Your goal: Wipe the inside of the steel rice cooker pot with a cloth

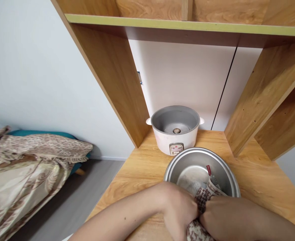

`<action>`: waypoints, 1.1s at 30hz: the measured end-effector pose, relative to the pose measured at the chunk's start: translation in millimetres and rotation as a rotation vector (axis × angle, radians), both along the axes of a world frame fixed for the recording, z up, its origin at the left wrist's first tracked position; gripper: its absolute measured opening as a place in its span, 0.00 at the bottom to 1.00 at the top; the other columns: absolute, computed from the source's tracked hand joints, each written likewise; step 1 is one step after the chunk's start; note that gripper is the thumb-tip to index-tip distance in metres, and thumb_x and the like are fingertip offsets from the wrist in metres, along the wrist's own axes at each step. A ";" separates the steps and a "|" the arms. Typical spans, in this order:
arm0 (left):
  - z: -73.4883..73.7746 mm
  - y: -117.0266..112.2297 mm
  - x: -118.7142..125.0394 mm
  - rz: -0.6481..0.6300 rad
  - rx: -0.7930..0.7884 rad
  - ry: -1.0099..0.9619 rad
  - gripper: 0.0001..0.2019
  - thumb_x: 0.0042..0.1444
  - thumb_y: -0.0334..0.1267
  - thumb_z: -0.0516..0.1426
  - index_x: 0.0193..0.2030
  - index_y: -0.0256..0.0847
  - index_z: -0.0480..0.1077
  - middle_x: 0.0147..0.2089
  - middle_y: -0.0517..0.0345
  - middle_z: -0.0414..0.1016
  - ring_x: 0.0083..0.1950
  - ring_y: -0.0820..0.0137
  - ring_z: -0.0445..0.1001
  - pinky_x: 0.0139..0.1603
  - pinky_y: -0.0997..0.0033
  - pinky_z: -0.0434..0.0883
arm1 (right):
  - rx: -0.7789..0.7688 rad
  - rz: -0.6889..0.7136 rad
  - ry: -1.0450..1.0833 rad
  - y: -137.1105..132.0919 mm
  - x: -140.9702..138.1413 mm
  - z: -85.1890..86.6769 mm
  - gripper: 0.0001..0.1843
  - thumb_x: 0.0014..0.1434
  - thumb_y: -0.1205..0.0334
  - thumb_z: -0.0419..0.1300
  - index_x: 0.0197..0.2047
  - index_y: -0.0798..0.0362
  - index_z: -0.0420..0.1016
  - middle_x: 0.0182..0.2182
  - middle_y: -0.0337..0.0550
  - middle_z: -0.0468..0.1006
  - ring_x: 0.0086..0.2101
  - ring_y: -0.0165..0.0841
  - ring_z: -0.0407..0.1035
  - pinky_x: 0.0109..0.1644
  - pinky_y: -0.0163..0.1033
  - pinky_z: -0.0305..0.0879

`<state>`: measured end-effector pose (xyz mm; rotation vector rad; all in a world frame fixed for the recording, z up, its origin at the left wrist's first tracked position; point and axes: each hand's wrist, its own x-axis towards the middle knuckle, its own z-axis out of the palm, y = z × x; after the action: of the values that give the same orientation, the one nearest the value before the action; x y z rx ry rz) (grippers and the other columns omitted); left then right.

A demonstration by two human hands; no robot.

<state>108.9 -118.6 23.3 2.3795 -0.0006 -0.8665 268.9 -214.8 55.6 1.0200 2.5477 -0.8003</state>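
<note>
By the metal pot's (187, 164) near side, both hands (179, 206) clutch patterned cloth (202, 198).

cooker (160, 140) on desk (127, 175) | pot (227, 172) before cooker | cloth (202, 198) partly in pot

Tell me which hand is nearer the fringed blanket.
Left. The left hand, on the cloth, is right of the fringed blanket; the right hand, also on cloth, is farther right.
</note>
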 end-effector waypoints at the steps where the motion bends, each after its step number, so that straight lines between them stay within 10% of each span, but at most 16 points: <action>1: 0.5 -0.3 0.1 0.003 0.017 0.019 0.22 0.39 0.51 0.69 0.19 0.51 0.57 0.17 0.63 0.62 0.24 0.62 0.66 0.30 0.60 0.68 | -0.034 0.015 -0.064 2.6 -0.2 1.9 0.15 0.68 0.58 0.64 0.44 0.57 0.90 0.39 0.55 0.90 0.32 0.41 0.78 0.32 0.43 0.60; 14: -12.0 4.8 -3.5 0.016 -0.053 -0.120 0.11 0.39 0.48 0.69 0.24 0.49 0.73 0.27 0.57 0.80 0.31 0.58 0.76 0.34 0.60 0.72 | 0.147 0.041 -0.154 -9.0 -10.4 7.5 0.17 0.73 0.60 0.61 0.34 0.55 0.86 0.29 0.46 0.87 0.23 0.35 0.65 0.27 0.47 0.51; 23: -7.3 2.7 0.4 0.002 0.032 0.008 0.24 0.38 0.50 0.71 0.17 0.51 0.56 0.15 0.64 0.58 0.22 0.62 0.67 0.27 0.60 0.69 | -0.054 0.053 -0.208 8.1 -6.2 7.1 0.17 0.69 0.56 0.64 0.46 0.61 0.90 0.40 0.58 0.90 0.33 0.41 0.77 0.32 0.43 0.60; 33: -16.9 7.2 -3.5 0.025 -0.084 -0.163 0.10 0.40 0.44 0.71 0.27 0.45 0.78 0.30 0.56 0.83 0.30 0.60 0.79 0.32 0.63 0.74 | 0.182 0.043 -0.170 -11.5 -13.1 9.7 0.18 0.74 0.60 0.61 0.33 0.53 0.83 0.31 0.43 0.88 0.25 0.36 0.71 0.26 0.48 0.49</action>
<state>105.4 -111.4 6.4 2.3596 -0.0711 -0.6460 255.8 -226.2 65.3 1.0347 2.5201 -0.4550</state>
